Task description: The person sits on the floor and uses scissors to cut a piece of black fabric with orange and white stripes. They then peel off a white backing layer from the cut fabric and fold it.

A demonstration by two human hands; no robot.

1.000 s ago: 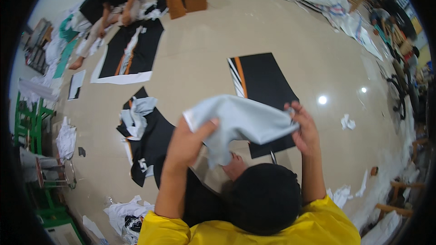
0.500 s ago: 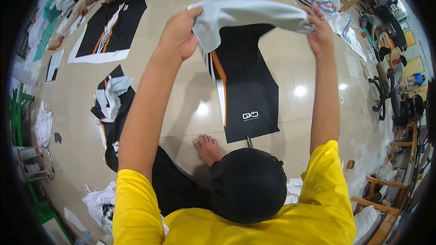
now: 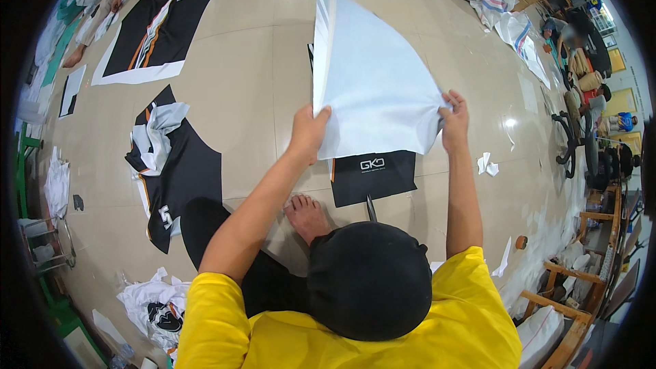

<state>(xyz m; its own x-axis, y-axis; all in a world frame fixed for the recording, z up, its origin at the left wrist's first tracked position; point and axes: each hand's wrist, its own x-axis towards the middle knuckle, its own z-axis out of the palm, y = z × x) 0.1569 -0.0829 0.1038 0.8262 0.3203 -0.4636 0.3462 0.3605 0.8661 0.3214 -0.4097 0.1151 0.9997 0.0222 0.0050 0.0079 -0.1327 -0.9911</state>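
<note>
A cut fabric panel [image 3: 376, 75], black on its face and pale blue-white on its back, lies folded over in front of me, pale back upward. My left hand [image 3: 309, 131] pinches its left edge, thumb on top. My right hand [image 3: 454, 121] grips the right corner, bunching the cloth into creases. Below the fold, the black face [image 3: 374, 181] with a white print and a thin orange stripe shows on the floor. A pointed dark metal tip [image 3: 371, 209] touches the near edge; the rest is hidden behind the head in a black cap.
Black garment pieces with a crumpled white cloth [image 3: 160, 133] lie at my left. Farther back is another black panel [image 3: 160, 31] near a seated person. White scraps [image 3: 486, 165] lie on the right; a wooden frame [image 3: 570, 314] stands at the lower right. My bare foot [image 3: 307, 219] is close by.
My hands have come down and nearer, bringing the panel's far end toward me, so its pale back now spreads over most of the black face.
</note>
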